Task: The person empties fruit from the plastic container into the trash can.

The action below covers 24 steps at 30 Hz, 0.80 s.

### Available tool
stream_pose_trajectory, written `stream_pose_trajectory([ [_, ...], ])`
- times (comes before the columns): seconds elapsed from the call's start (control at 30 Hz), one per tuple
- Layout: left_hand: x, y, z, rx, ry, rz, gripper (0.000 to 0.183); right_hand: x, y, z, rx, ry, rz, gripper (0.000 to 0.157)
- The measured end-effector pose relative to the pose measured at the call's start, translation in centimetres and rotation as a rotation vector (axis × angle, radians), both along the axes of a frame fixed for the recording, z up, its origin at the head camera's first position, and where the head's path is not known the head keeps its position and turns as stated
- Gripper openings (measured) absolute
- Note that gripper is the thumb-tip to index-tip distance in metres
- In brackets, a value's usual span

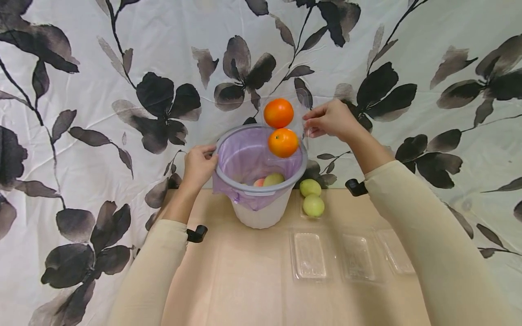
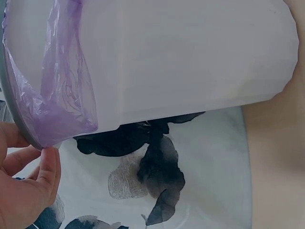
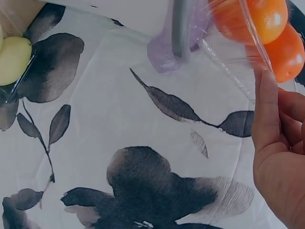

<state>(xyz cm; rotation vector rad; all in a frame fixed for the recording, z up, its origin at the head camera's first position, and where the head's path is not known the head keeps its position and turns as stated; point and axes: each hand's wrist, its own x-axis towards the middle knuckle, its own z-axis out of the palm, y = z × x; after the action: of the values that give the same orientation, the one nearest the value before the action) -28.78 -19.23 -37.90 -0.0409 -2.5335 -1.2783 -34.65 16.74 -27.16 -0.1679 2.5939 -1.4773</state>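
Observation:
My left hand (image 1: 200, 166) grips the grey rim of a white bin (image 1: 261, 213) lined with a purple plastic bag (image 1: 240, 154); thumb and fingers pinch the edge in the left wrist view. Up at the bin's right side, my right hand (image 1: 330, 120) pinches the edge of a clear plastic container (image 3: 228, 62). Two orange fruits, one (image 1: 278, 112) behind the other (image 1: 283, 143), are in that container, which is tilted over the bin's opening. Inside the bin lie a green fruit (image 1: 273, 179) and a reddish one (image 1: 258, 182), partly hidden by the rim.
Right of the bin, two green fruits (image 1: 313, 206) sit in a clear tray on the wooden table (image 1: 244, 280). Several clear plastic trays (image 1: 310, 256) lie nearer the front right. A floral cloth (image 1: 163, 36) hangs behind the table.

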Motion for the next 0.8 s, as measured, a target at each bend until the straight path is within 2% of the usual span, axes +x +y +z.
stream_pose_trajectory([
  [0.4,-0.2,0.1,0.2,-0.008,-0.019,0.002,0.034,-0.5,-1.8,-0.5,0.050,0.127,-0.022,0.030],
  [0.57,-0.2,0.3,0.3,-0.005,-0.037,0.001,0.035,-0.9,-2.2,-1.2,0.047,0.174,-0.033,0.027],
  [0.8,-0.2,0.4,0.2,0.002,-0.030,0.006,0.035,-1.3,-2.8,-2.4,0.098,0.298,-0.026,0.027],
])
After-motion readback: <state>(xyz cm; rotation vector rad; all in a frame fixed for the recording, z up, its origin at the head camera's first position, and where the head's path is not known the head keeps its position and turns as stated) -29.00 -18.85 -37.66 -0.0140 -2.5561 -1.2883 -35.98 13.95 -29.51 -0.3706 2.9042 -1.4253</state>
